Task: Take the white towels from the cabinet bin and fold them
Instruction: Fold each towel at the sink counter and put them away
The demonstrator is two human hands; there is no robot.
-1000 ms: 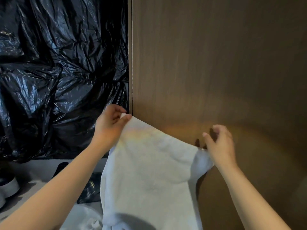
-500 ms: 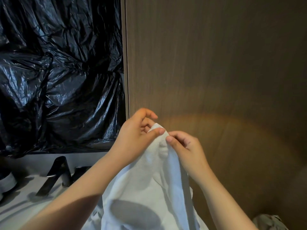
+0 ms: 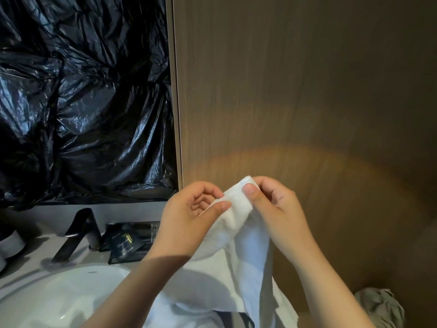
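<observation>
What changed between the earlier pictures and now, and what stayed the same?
The left hand and right hand, earlier spread apart holding the top corners of the white towel, moved together; it now hangs doubled. Both hands still pinch it. The black plastic and wooden panel stay put.

A brown wood-grain panel [image 3: 295,91], crossed low by a warm arc of light [image 3: 295,152], fills the right, while crumpled black plastic sheeting [image 3: 82,102] hangs left above a grey counter [image 3: 33,254] bearing a white basin [image 3: 47,299], black faucet [image 3: 79,230] and dark packets [image 3: 127,242].
</observation>
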